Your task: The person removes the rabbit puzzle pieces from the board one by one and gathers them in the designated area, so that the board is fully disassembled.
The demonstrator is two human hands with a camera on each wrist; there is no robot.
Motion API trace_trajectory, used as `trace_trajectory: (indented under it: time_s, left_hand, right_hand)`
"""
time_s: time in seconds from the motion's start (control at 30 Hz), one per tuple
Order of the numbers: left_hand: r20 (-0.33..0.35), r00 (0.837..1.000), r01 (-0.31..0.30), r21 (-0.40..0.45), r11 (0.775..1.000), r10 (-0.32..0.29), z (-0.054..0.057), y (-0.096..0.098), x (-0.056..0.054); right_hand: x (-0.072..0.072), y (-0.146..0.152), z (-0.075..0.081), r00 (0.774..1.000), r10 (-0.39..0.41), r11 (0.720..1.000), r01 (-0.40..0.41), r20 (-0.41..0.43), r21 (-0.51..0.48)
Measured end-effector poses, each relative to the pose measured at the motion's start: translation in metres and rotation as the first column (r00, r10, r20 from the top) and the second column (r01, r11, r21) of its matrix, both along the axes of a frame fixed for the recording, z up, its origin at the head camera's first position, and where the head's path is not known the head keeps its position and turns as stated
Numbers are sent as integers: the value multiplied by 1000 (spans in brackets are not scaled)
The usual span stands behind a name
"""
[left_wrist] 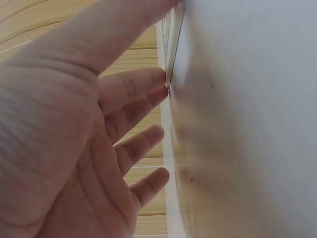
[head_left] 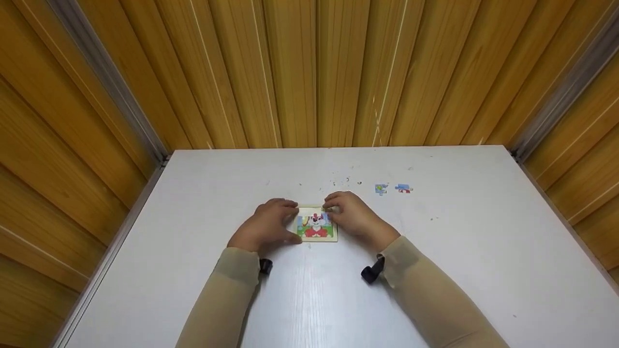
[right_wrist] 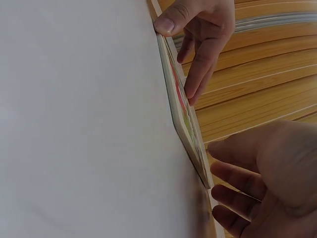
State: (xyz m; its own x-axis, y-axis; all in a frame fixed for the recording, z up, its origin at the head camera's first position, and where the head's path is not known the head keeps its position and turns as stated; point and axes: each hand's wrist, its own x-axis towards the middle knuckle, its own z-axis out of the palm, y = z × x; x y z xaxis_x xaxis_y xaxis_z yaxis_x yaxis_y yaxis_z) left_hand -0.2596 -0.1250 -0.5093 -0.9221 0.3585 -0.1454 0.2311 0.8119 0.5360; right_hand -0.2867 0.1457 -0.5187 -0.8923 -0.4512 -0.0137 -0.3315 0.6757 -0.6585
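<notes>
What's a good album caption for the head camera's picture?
A left hand holds a framed jigsaw puzzle on a white table, right hand at its far-right corner, two loose pieces beyond.

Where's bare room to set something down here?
A broad patch of tabletop between the left hand and left edge; another between the left sleeve and right sleeve, before the jigsaw tray. Right of the right sleeve is mostly bare, bar specks. Crowded: around the tray, by the right hand, and farther back, by two loose jigsaw pieces and crumbs.
</notes>
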Motion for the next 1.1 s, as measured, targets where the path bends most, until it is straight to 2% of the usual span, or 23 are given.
trace_trajectory:
  time_s: [0.13, 0.33, 0.5, 0.67, 0.87, 1.1]
  left_hand:
    - [15, 1000, -11, 2, 1000, 11, -1, 0, -1]
    - [-3, 1000, -3, -20, 1000, 3, -1, 1, -4]
    - [7, 1000, -11, -18, 1000, 11, -3, 1, -2]
    - [7, 1000, 1, -33, 999, 0, -6, -1, 1]
    - [14, 1000, -11, -27, 1000, 12, -2, 0, 1]
    - [-6, 1000, 8, -29, 1000, -8, -1, 0, 0]
  right_hand:
    - [1, 0, -1, 1000, 21, 999, -21, 0, 35]
    - [1, 0, 0, 1000, 23, 999, -23, -4, 48]
    - [2, -2, -4, 1000, -1, 998, 1, 9, 55]
    - [6, -5, -8, 1000, 8, 998, -7, -5, 60]
    - [7, -7, -5, 1000, -10, 999, 11, -22, 51]
    - [7, -6, -5, 999, -19, 999, 20, -26, 36]
